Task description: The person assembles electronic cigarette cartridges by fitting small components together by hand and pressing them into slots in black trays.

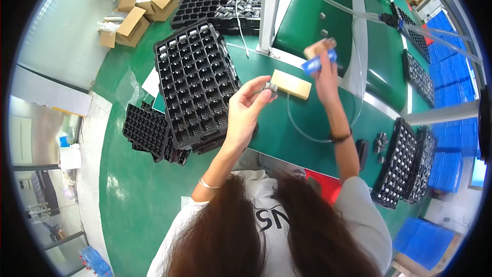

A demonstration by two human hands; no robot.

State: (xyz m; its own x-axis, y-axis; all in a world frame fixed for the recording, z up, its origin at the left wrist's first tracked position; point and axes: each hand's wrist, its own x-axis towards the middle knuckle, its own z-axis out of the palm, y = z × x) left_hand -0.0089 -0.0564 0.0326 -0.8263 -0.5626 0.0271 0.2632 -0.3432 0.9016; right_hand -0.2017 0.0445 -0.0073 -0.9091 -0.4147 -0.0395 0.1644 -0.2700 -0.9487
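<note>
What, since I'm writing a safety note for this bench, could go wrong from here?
The small grey part held in the fingers of the left hand could slip and drop. The blurred blue item in the right hand might knock the yellow block. The clear tube looping beside the right forearm could snag it.

A part (269, 87) is sitting in the left hand (245, 110), just left of a block (291, 84) that is lying on the table (312, 118). Farther left, a tray (197, 92) is resting, with boxes (132, 24) standing on the floor (118, 200) beyond it. A conveyor belt (305, 23) is stretching away behind the block, bearing small pieces (323, 16). Other trays (395, 163) are lying to the far right.
</note>
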